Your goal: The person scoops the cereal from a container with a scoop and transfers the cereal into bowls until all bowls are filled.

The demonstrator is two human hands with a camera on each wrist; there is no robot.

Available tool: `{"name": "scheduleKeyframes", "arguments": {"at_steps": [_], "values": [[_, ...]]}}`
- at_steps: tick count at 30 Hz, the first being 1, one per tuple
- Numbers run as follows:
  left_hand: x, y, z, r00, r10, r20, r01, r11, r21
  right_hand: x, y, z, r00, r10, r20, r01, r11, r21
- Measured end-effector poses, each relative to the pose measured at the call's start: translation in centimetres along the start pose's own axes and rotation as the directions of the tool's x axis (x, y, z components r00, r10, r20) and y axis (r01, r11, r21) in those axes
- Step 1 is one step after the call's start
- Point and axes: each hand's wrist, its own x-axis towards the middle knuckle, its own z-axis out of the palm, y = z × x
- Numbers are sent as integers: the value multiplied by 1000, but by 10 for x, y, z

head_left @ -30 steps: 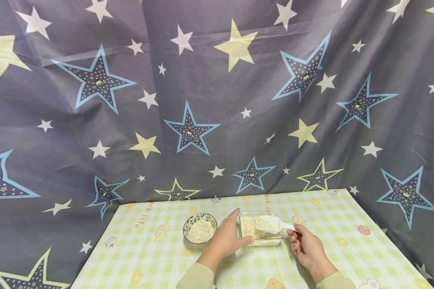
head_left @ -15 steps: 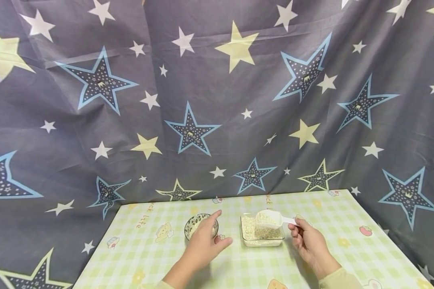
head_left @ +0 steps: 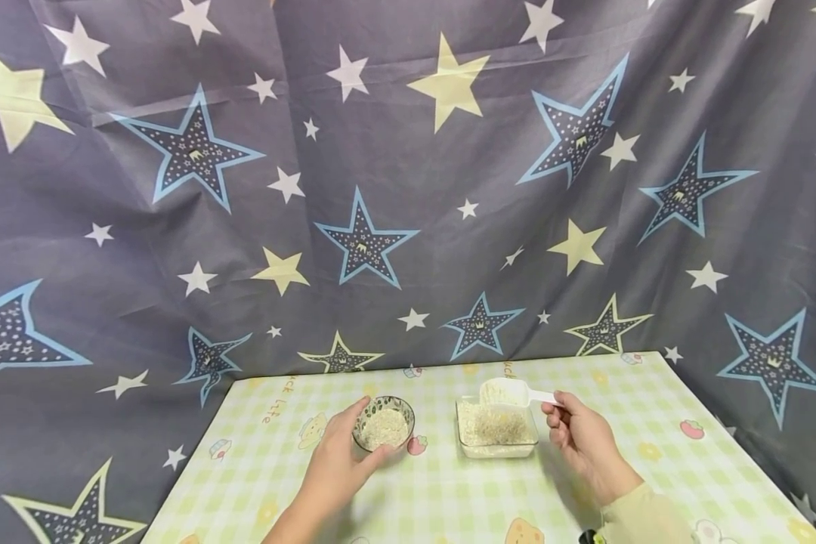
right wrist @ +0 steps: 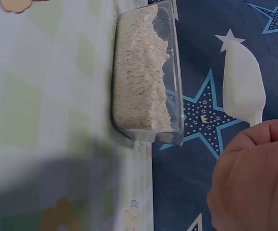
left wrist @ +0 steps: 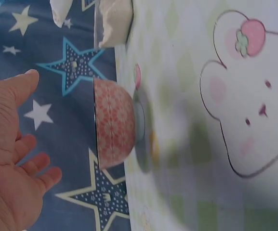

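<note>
Now at the left, reaching with the left hand (head_left: 336, 462) to the near-left side of a small, round, pink-patterned bowl (left wrist: 113, 124), dark-sprigged within; showing those fingers spread wide and gripping nothing, with a gap to the bowl in the left wrist view; finding pale, dry flakes (head_left: 385, 429) already inside it; sitting upright, all this, on the bench (head_left: 442, 483) under green-and-white checked cloth; on to the right, to a clear, rectangular glass container (head_left: 498, 452) with a heap of similar flakes; above it and apart from it, holding up a white plastic scoop (right wrist: 244, 86), some flakes visible inside; at far right, pinching its handle in the curled fingers of the right hand (head_left: 585, 446).

Looking well under way, at a guess; bowl part-filled, scoop loaded but not yet emptied, plenty left in the container; cannot tell how many scoopfuls to expect.

Against half a second ago, swinging the left hand from over the bowl to its left side, uncovering the contents; lifting the scoop higher; leaving bowl and container in place.
</note>
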Motion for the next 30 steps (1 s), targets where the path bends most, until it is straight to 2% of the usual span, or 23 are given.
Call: {"name": "scheduleKeyframes", "arguments": {"at_steps": [3,6,12,30], "values": [[0,-6,-3,999,13,-35,-12,1000,19,0,-3,4,1000,-5,8,5,1000,-1],[0,-13,-4,999,-9,-42,10,1000,21,0,-4,7,1000,-4,15,4,1000,8],[-1,-25,-3,999,-51,-15,52,999,14,0,-4,14,999,-11,33,10,1000,13],[0,-35,2,993,-109,43,109,994,-4,-3,-1,34,999,0,54,0,1000,5]]}}
